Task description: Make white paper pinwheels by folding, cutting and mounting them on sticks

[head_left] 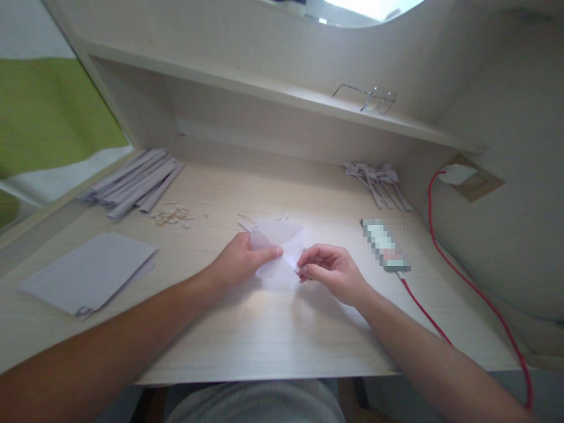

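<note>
A square piece of white paper (274, 267) with diagonal lines across it is held up above the middle of the desk. My left hand (245, 258) grips its left side, thumb lying flat on the face and the other fingers hidden behind. At the right edge of the same paper, my right hand (328, 271) is closed in a pinch at a corner; the fingertips cover what exactly is between them. Behind the paper, a few thin white pieces (245, 223) lie on the desk, partly hidden.
Rolled paper tubes (136, 179) lie at back left, near small whitish scraps (171, 214). White sheets (94, 270) are stacked at front left. Paper pinwheels on sticks (374, 179) lie at back right. A phone (384, 245) charges on a red cable (425, 308). Glasses (374, 98) rest on the shelf.
</note>
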`<state>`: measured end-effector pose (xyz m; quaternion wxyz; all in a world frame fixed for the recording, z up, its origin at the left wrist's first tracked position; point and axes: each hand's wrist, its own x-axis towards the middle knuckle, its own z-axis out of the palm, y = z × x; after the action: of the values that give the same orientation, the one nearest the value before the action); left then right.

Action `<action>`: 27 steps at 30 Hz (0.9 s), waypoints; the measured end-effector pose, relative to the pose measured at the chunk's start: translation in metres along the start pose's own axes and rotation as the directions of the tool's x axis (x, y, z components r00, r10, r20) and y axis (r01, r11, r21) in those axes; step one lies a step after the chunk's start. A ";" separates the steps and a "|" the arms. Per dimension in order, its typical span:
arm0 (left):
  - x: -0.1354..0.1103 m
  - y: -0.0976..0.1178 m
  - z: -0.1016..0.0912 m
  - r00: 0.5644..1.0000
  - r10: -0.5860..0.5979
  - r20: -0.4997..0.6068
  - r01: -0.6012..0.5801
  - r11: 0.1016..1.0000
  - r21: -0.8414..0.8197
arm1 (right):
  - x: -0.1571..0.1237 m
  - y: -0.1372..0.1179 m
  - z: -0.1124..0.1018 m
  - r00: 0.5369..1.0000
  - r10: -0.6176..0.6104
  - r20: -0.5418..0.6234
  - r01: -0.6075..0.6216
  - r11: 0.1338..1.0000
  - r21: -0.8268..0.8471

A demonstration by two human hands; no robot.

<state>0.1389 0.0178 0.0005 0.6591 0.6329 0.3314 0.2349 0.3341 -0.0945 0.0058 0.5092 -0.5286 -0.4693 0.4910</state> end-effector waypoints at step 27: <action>-0.003 0.002 0.002 0.982 -0.084 0.170 0.074 0.995 0.060 | 0.000 0.000 -0.014 0.954 -0.269 -0.130 0.237 0.946 -0.221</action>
<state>0.1387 0.0148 0.0032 0.6769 0.6548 0.3040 0.1438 0.3483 -0.0953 0.0057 0.5470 -0.5502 -0.5393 0.3274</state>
